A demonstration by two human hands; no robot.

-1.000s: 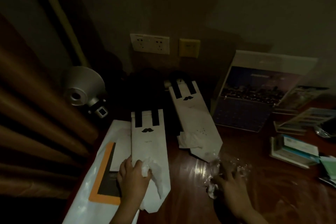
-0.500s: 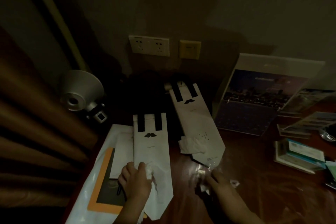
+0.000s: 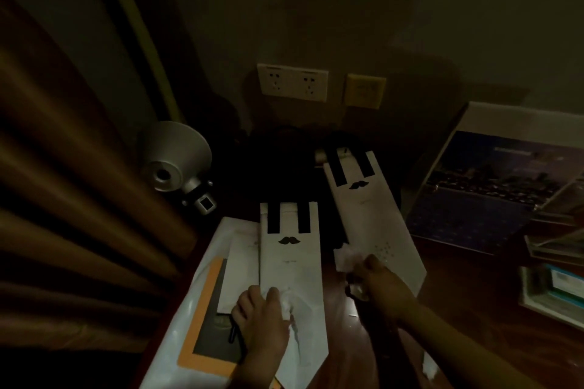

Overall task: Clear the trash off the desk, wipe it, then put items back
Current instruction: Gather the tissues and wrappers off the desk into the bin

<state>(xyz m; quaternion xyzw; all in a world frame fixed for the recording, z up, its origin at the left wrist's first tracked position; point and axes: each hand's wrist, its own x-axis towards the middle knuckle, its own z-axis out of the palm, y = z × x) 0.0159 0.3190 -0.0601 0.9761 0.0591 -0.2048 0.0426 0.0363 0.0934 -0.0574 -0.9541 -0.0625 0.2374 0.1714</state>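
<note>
Your left hand point(image 3: 262, 322), at 6 o'clock in the view, curls its fingers round a crumpled tissue point(image 3: 287, 305) on the near moustache bag point(image 3: 290, 265). Your right hand point(image 3: 384, 289), at its 3 o'clock, clutches a clear wrapper point(image 3: 357, 290) above the worktop point(image 3: 474, 309), fingers bent and meeting a second tissue point(image 3: 344, 257) at 11 o'clock, which lies against the far moustache bag point(image 3: 363, 215).

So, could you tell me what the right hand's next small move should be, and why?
Probably pinch the crumpled tissue and lift it off the desk: the right hand has its fingertips at it, beside the paper bag, while the left hand grips another wad.
</note>
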